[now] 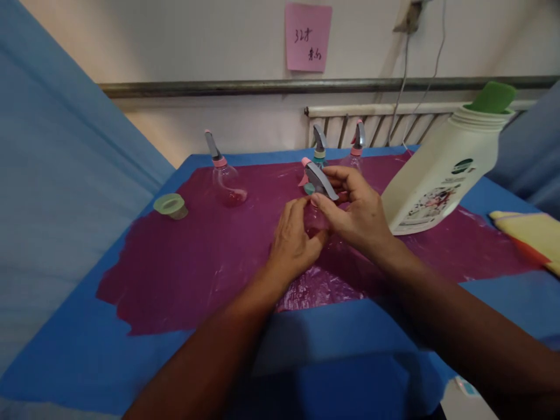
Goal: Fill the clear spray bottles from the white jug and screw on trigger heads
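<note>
My left hand [294, 236] wraps round the clear body of a small spray bottle [315, 220] that stands on the magenta plastic sheet [184, 262]. My right hand [356, 210] grips the bottle's grey and pink trigger head [318, 178] from the right, fingers closed around it. Both hands meet at the middle of the table, and the bottle's body is mostly hidden behind them.
Another small spray bottle [225, 178] stands at the back left, two more [319, 146] [357, 146] behind my hands. A green cap [170, 205] lies left. A large white jug [441, 169] with green funnel [492, 96] leans at the right; a yellow cloth [531, 236] lies far right.
</note>
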The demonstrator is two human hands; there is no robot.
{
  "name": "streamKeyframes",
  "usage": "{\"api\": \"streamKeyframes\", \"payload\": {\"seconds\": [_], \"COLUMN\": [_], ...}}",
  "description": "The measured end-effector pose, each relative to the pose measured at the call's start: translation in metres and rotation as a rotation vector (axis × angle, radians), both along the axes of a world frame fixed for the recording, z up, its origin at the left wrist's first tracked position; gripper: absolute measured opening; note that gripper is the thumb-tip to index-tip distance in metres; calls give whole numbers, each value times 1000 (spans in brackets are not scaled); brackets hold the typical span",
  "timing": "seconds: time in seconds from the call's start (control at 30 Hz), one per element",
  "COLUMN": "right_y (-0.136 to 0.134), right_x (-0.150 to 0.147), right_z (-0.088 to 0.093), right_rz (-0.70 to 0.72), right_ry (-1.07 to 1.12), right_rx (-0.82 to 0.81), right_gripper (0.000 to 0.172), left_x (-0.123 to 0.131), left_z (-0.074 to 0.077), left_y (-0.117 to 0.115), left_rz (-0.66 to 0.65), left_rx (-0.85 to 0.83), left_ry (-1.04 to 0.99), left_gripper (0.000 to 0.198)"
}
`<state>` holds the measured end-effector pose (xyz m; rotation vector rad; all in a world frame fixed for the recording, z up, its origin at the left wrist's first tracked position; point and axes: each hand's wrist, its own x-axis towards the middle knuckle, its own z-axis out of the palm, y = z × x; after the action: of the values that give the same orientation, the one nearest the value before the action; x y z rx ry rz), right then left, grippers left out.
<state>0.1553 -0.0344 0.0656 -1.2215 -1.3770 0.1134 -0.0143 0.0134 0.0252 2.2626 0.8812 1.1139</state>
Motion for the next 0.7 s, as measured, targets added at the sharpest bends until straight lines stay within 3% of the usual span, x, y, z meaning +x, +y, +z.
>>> {"api": "streamKeyframes", "payload": {"seconds": [0.1, 0.37, 0.47, 0.7], "right_y": [-3, -6, -5, -5], "right_x": [2, -1, -3, -3], "right_z": [-6, -17, -20, -22], "right_rz": [53, 30, 27, 11], "right_ry": [37, 75, 92, 96], "right_rx": [-10, 12, -2, 21], "right_gripper": [46, 46, 46, 48], "left_x": [1, -2, -2, 0], "left_z": [2, 7, 7, 7], "left_y": [-1, -9, -8, -6], "left_rz": [-7, -114, -87, -43], "left_rx": [-61, -115, -70, -68], "left_ry": [-26, -12, -2, 19], "left_gripper": [61, 62, 65, 52]}}
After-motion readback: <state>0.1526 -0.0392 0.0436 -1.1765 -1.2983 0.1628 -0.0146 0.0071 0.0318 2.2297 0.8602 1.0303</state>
